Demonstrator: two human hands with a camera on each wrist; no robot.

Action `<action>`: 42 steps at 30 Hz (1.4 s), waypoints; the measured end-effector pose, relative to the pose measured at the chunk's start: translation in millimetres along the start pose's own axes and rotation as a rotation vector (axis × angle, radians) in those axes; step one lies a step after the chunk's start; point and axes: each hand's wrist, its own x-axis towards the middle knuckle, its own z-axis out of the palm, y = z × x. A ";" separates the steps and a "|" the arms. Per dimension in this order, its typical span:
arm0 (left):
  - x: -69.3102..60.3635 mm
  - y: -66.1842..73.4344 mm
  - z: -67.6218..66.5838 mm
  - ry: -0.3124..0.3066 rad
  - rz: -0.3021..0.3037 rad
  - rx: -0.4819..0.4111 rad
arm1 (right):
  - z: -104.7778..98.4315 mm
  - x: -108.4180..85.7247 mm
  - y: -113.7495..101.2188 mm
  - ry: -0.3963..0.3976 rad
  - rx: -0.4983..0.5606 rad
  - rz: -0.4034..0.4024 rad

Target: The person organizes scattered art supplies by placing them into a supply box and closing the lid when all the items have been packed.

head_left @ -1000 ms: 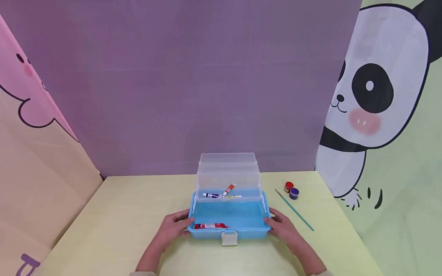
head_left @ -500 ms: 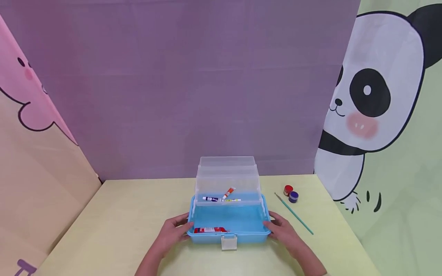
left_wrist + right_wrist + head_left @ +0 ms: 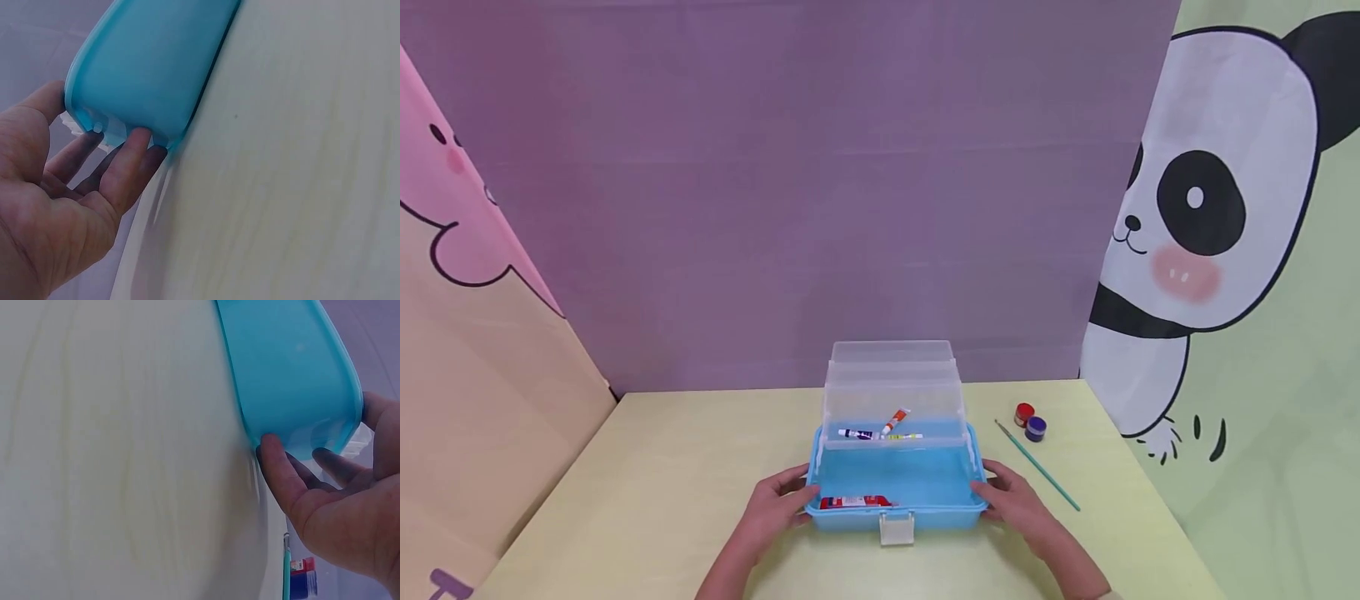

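Note:
A blue plastic storage box (image 3: 844, 521) stands on the table with its clear lid raised at the back. My left hand (image 3: 769, 510) grips its left end, thumb over the rim and fingers against the outer wall. At the opposite end, my right hand (image 3: 1018, 508) holds the box the same way. Inside at the front left lies a red paint tube (image 3: 853, 502). Behind it, a dark blue-capped tube (image 3: 856, 434), an orange tube (image 3: 895, 419) and a yellow tube (image 3: 908, 437) lie in a clear tray. Both wrist views show fingertips touching the box's end walls.
To the right of the box lies a green paintbrush (image 3: 1037, 465), set diagonally. Beyond it stand a red paint jar (image 3: 1024, 413) and a purple-blue paint jar (image 3: 1035, 429). The pale table (image 3: 685, 467) ends at a purple backdrop (image 3: 775, 208).
The head view has tilted up slightly, so the scene sits a little lower in it. Both hands keep their hold, and the box stays in the same place on the table.

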 end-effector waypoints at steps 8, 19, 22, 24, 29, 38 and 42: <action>4.9 1.8 -0.1 0.002 0.022 -0.025 | -8.8 4.0 -9.6 -0.075 -0.008 -0.037; -3.6 -9.0 -1.6 -0.003 -0.026 -0.032 | -21.9 13.3 -21.6 -0.050 -0.156 -0.031; -1.8 -8.1 -1.9 0.001 -0.031 -0.035 | -25.4 16.5 -34.4 -0.019 -0.193 -0.055; -1.0 -7.2 -2.1 0.006 -0.034 -0.036 | -29.2 19.6 -41.4 0.001 -0.201 -0.072; -0.1 -5.7 -1.2 0.003 -0.022 -0.034 | -42.3 32.9 -55.5 0.064 -0.221 -0.109; -0.8 -3.7 0.1 0.013 -0.014 -0.041 | -57.9 61.6 -73.3 0.115 -0.387 -0.170; -1.1 -4.8 0.7 0.007 -0.017 -0.046 | -65.8 72.1 -76.9 0.146 -0.488 -0.187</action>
